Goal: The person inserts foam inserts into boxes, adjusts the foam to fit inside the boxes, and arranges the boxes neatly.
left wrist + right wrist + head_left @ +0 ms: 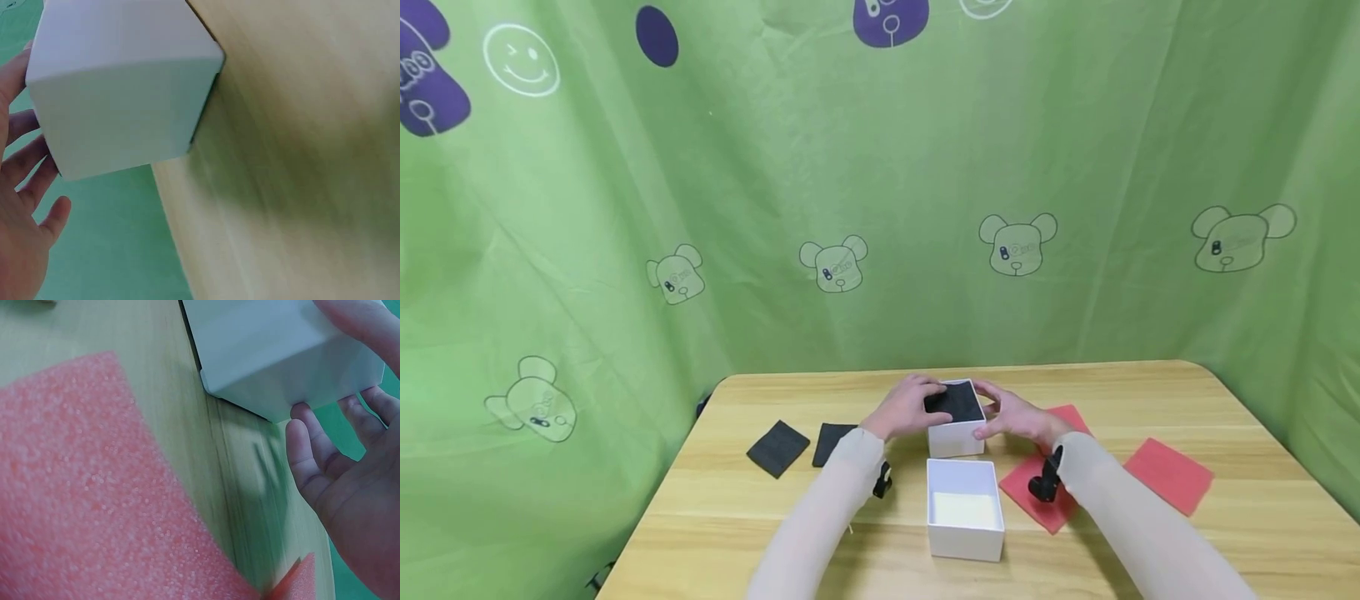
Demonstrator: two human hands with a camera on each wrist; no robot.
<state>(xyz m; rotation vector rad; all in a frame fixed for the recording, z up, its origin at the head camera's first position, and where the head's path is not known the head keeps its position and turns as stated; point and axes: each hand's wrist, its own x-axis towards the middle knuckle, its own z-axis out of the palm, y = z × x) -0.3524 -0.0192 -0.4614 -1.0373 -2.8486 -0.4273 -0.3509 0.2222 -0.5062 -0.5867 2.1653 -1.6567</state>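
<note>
Your left hand (904, 406) and your right hand (1017, 415) sit on either side of the far white box (956, 437), which stands on the wooden table (1150, 533) near its middle, just beyond a second white box (964, 508) that lies open toward you with a pale inside. A black foam pad (955, 402) fills the top of the far box. Your left fingers (934, 389) reach over the left edge onto that pad; in the left wrist view the fingers (37, 181) lie fairly straight beside the box wall (125, 94), relaxed rather than clamped. Your right hand cups the right side: in the right wrist view the thumb (359, 325) rests on the box (281, 356) and the other fingers (312, 456) curve loosely just beside its corner. I cannot tell from these views whether the box is lifted or simply steadied.

Under and beside your right wrist lies a red foam sheet (1037, 492), seen close up in the right wrist view (87, 487). Another red foam sheet (1168, 475) lies well apart to the right. Two black foam squares (778, 448) (831, 442) lie left of your left forearm. A green printed cloth (850, 192) hangs behind the table
</note>
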